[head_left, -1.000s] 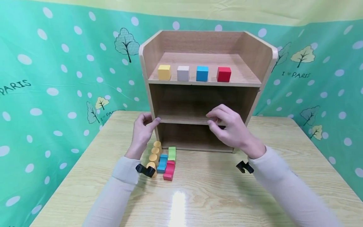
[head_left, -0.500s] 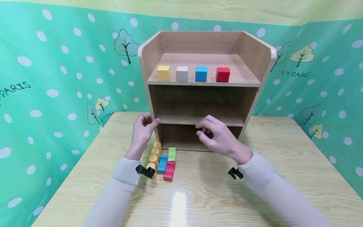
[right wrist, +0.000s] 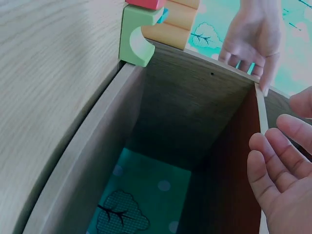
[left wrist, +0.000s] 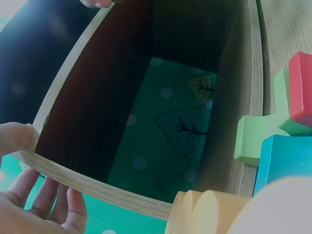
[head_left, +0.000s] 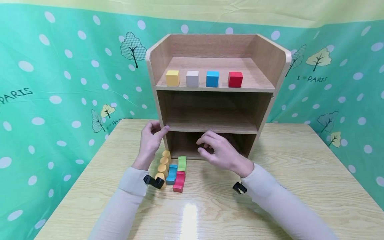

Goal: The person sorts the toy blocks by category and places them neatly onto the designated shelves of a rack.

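Observation:
A wooden shelf unit (head_left: 216, 62) stands upright on the table. My left hand (head_left: 151, 141) grips its left side panel at the middle board, thumb on the front edge; in the left wrist view the fingers (left wrist: 46, 200) lie along the panel's outer side. In front of the bottom compartment is my right hand (head_left: 220, 151), fingers loosely bent, holding nothing. Near the unit's lower left corner lie a green notched block (head_left: 181, 162), a blue one (head_left: 172, 174), a red one (head_left: 179, 181) and a row of yellow cylinders (head_left: 162, 168).
Along the top board's front sit a yellow cube (head_left: 172, 78), a white cube (head_left: 192, 79), a blue cube (head_left: 212, 79) and a red cube (head_left: 235, 80). Patterned cloth (head_left: 75, 100) hangs around the wooden table (head_left: 300, 166). Cloth also shows inside the bottom compartment in both wrist views.
My right hand has moved left and down, from the middle board to the front of the bottom compartment. The left hand keeps its grip in the same spot.

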